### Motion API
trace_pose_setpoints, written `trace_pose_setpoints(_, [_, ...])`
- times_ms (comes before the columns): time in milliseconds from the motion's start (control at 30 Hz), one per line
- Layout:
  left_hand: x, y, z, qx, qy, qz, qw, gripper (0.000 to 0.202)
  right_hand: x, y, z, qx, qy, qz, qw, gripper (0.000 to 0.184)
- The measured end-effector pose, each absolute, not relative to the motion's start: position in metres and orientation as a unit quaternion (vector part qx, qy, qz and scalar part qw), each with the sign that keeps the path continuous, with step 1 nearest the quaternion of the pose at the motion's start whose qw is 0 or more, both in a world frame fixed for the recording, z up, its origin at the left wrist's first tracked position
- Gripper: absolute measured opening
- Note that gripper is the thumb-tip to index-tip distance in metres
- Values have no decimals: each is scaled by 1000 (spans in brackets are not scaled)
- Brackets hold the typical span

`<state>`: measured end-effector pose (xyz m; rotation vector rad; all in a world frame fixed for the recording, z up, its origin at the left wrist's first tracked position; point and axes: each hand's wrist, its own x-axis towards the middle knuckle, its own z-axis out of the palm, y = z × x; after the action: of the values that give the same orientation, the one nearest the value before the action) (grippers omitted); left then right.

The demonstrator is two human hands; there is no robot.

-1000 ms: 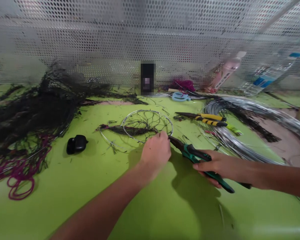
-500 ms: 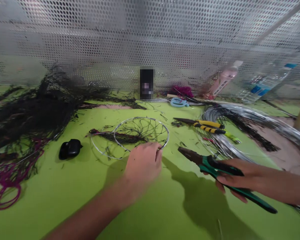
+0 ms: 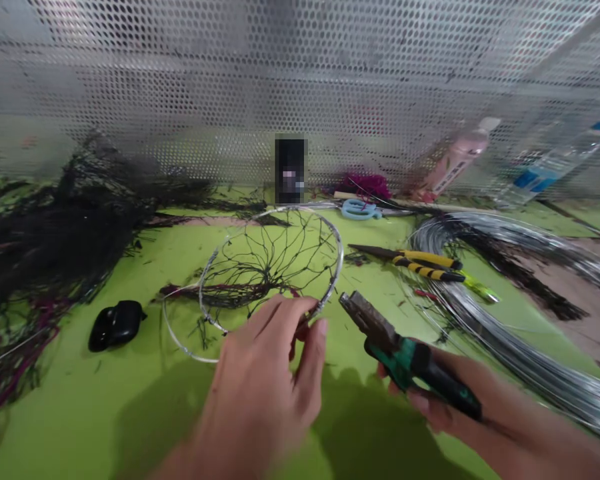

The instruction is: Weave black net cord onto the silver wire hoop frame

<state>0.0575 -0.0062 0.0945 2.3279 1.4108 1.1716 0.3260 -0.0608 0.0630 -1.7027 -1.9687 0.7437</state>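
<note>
My left hand (image 3: 265, 380) pinches the near rim of a wire ring (image 3: 336, 263) strung with a black thread web, holding it tilted up off the green table (image 3: 130, 407). A second wire loop (image 3: 175, 333) hangs from it on the left, near the table. My right hand (image 3: 445, 400) grips green-handled pliers (image 3: 400, 350), whose jaws point up and left, close to the ring's right edge but apart from it.
A heap of black thread (image 3: 55, 227) fills the left, with purple cord (image 3: 0, 380) below it. A small black case (image 3: 115, 323) lies nearby. Yellow-black pliers (image 3: 420, 261), blue scissors (image 3: 357, 210), a wire coil (image 3: 520, 347) and two bottles (image 3: 455, 160) stand right, before a perforated metal wall (image 3: 230, 87).
My left hand lifted the webbed ring off the table and tilted it toward me. The right hand drew the green pliers back, then brought them close beside the ring.
</note>
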Motion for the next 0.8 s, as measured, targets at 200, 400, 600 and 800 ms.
trace_pose_setpoints(200, [53,-12,99,768,458,444,51,12,305,-39,67,-514,-810,139,245,47])
trace_pose_setpoints(400, [49,-18,103,758,461,460,39,13,284,-35,83,-462,-845,130,236,35])
trace_pose_setpoints(600, [52,-17,105,759,441,476,44,17,270,-39,79,-439,-846,123,277,47])
trace_pose_setpoints(800, [52,-18,103,758,439,481,43,18,265,-40,72,-448,-834,130,295,50])
